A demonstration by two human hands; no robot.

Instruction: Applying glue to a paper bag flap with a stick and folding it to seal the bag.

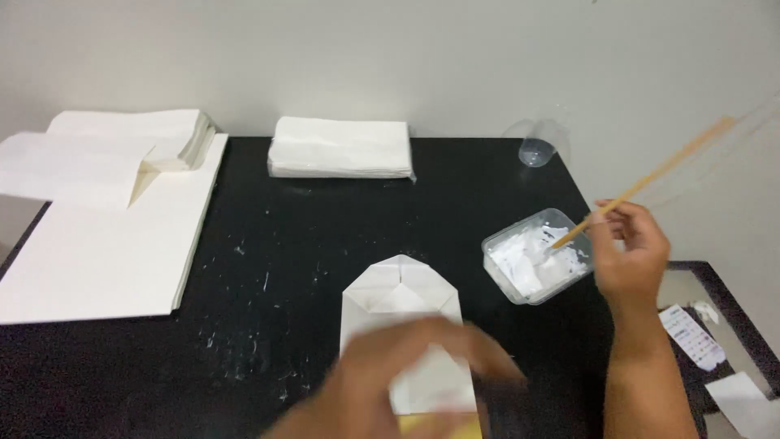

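My left hand (410,370), blurred by motion, lies flat on a folded white paper bag (400,294) at the near middle of the black table (284,236); its fingers are spread over the bag's lower part. My right hand (630,252) grips a thin wooden stick (658,180) whose tip dips into a clear plastic tub (536,256) of white paste, right of the bag. The bag's folded end points away from me, with its flaps showing.
A large stack of white sheets (106,244) covers the table's left side, with folded bags (146,134) on top at the back. Another white pile (340,147) sits at the back middle. A clear plastic cup (538,146) stands back right. Paper scraps (691,333) lie lower right.
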